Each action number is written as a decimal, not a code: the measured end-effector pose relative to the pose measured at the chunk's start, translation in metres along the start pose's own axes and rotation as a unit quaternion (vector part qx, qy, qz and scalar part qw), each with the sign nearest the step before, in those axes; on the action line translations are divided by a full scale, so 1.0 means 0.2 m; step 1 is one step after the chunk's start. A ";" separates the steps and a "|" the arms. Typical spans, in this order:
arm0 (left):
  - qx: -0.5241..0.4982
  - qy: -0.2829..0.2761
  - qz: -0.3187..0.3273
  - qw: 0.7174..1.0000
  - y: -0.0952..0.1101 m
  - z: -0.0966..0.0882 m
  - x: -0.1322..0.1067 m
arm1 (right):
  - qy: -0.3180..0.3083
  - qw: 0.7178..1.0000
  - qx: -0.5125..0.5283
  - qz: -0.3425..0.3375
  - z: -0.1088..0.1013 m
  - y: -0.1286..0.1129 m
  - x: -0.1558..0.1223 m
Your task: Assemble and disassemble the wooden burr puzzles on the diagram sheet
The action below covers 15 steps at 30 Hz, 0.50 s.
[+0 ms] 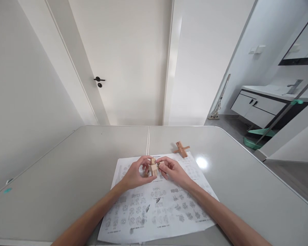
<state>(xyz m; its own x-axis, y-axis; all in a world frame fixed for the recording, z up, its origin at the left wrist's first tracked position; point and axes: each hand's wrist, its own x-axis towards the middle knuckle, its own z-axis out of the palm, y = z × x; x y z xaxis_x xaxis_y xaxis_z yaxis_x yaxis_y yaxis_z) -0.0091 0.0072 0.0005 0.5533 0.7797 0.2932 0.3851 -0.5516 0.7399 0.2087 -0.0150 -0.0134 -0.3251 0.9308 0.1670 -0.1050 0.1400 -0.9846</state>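
Note:
Over the printed sheet (166, 212), a small cluster of light wooden puzzle blocks (153, 168) is held up between both hands. My left hand (138, 173) grips the cluster from the left, with thumb below and fingers above. From the right, my right hand (172, 169) pinches a wooden piece (161, 164) against the side of the cluster; whether that piece is joined to it I cannot tell. Beyond the sheet's upper right edge lies a cross-shaped pair of wooden puzzle pieces (181, 149), darker in tone, touched by neither hand.
A light grey table (53, 184) with a centre seam carries everything. Behind it stands a white door with a black handle (99, 79). To the right are a sink cabinet (259, 106), a mop (220, 99) and a green dustpan (251, 142) on the floor.

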 end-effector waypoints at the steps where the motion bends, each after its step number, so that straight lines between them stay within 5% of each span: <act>1: 0.000 -0.002 -0.002 1.000 0.00 0.00 0.00 | -0.003 1.000 -0.003 0.002 0.00 0.00 0.00; 15: 0.008 -0.002 0.005 1.000 0.00 0.03 -0.02 | 0.058 0.998 -0.023 0.018 0.06 0.05 -0.02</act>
<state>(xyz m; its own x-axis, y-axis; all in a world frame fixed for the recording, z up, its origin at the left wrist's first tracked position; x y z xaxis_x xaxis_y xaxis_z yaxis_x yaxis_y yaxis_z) -0.0068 0.0018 -0.0036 0.5595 0.7732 0.2984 0.3912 -0.5638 0.7274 0.1982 -0.0203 -0.0230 -0.2166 0.9679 0.1274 -0.0519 0.1189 -0.9915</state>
